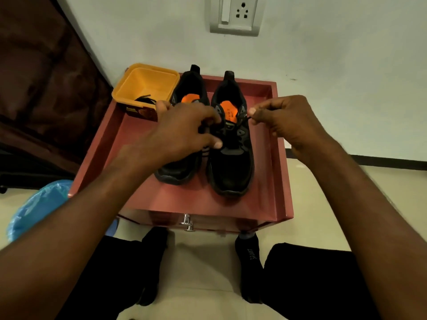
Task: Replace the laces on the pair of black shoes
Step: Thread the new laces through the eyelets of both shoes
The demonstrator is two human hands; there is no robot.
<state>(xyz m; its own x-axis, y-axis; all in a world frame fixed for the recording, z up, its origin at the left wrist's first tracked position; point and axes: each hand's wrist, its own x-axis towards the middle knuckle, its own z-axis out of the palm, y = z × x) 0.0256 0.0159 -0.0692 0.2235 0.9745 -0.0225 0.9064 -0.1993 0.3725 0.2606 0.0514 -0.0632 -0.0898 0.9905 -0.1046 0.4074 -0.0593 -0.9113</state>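
two black shoes sit side by side on a red bench (pixel 275 162) with a raised rim, toes toward the person, orange insoles showing. left shoe (pixel 182 167) partly hidden under the left forearm. right shoe (pixel 231 167) is the one being laced. right hand (pixel 284 121) pinches the end of a black lace (pixel 248 117) between thumb and forefinger, lace running taut from the shoe's upper right eyelets. left hand (pixel 184 130) has fingers curled over the tongue and eyelet area of the right shoe, thumb down by the lower eyelets; can't tell whether it pinches a lace end or only the shoe upper. yellow tub (pixel 147 86) at the bench's far left corner, just beside the left shoe's heel, with a dark lace (pixel 144 99) lying inside. blue bag (pixel 39 204) on the floor left of the bench. wall socket (pixel 235 13) above.
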